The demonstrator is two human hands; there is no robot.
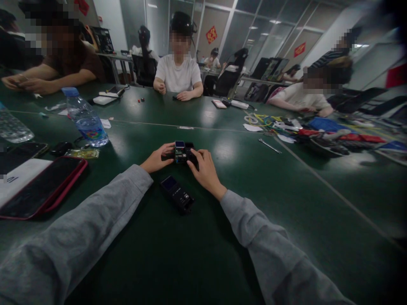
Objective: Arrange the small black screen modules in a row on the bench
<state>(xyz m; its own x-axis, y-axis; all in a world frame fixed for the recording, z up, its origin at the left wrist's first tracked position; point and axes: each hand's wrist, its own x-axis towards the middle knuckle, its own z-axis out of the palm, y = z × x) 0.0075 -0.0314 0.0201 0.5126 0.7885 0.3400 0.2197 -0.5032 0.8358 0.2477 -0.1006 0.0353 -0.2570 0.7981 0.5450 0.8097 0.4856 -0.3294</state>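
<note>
A small green circuit board with a little screen (180, 153) is between my two hands, just above or on the table. My left hand (160, 157) pinches its left side, thumb low and fingers at the top. Against the board's right side is a black casing piece (190, 146), partly hidden by fingers. My right hand (205, 170) has its thumb and fingers closed on this black piece. Nearer to me, between my forearms, a black handheld device with a screen (177, 194) lies face up at a slant, apart from both hands.
On the left are a phone in a red case (44, 186), a white box (19, 180) and a water bottle (86, 120). To the right lie a wrench (269, 145) and a heap of cables and tools (330, 133). Several people sit around the green table (286, 203).
</note>
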